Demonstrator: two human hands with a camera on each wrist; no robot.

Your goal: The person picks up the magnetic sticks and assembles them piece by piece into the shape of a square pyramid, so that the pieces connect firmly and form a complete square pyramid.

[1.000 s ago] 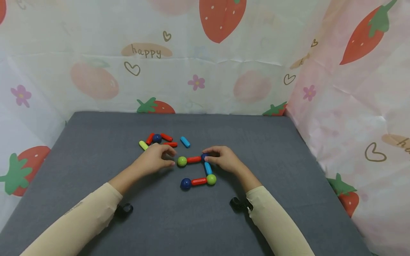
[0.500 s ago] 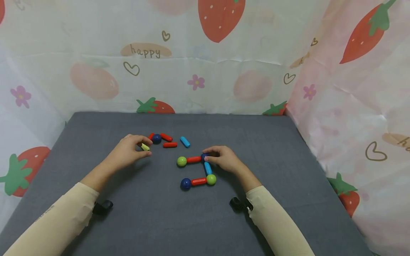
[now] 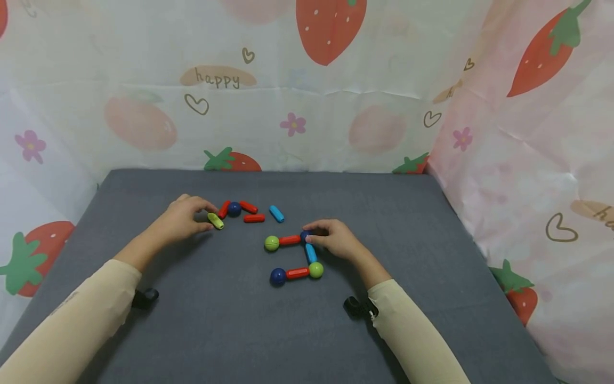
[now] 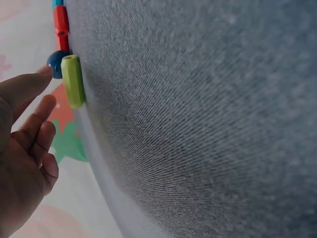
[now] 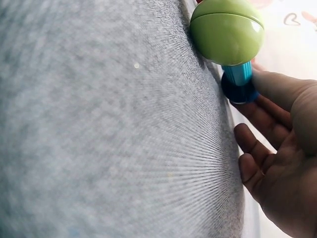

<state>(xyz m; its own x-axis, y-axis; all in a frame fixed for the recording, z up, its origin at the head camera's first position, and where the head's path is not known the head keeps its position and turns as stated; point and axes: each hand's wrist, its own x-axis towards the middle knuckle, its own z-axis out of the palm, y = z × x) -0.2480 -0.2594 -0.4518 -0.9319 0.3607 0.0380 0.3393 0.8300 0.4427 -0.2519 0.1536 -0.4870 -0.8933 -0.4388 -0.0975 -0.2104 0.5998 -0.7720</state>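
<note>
In the head view my right hand [image 3: 338,238] pinches a dark blue ball [image 3: 304,236] at the corner of a joined chain. From that ball a red rod [image 3: 290,240] runs left to a green ball [image 3: 271,244]. A blue rod [image 3: 310,253] leads down to another green ball [image 5: 228,32], then a red rod [image 3: 297,273] ends at a dark blue ball [image 3: 277,276]. My left hand [image 3: 184,220] is beside a yellow-green rod [image 4: 73,82] lying on the table; in the left wrist view the thumb and fingers are apart, with the rod beyond them.
Behind the yellow-green rod lie a loose dark blue ball [image 3: 234,208], several red rods [image 3: 253,218] and a blue rod [image 3: 276,214]. A grey cloth covers the table [image 3: 384,202]. Patterned curtains [image 3: 326,133] stand along its back and sides.
My left hand has moved left from beside the chain to the yellow-green rod, reaching round it and then drawing slightly back. My right hand keeps its place on the dark blue ball.
</note>
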